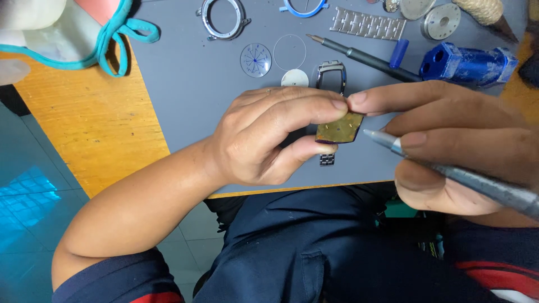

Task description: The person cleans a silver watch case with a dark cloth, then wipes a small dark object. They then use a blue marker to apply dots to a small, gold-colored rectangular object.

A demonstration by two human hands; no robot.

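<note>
My left hand (269, 137) pinches a small, squarish brass-coloured watch part (340, 129) between thumb and fingers, above the grey mat (196, 84). My right hand (460, 146) holds a grey metal pen-like tool (455, 171), its tip close to the part's right edge. My right forefinger touches the part's top corner. A bit of metal bracelet (327, 159) shows just under the part.
On the mat lie a round watch case (223, 18), a dial (256, 59), a clear crystal ring (289, 51), a small white disc (295, 78), a metal buckle piece (331, 74), a bracelet strip (368, 23), a dark screwdriver (365, 58) and a blue holder (469, 63). A cloth with teal straps (84, 33) sits at the far left.
</note>
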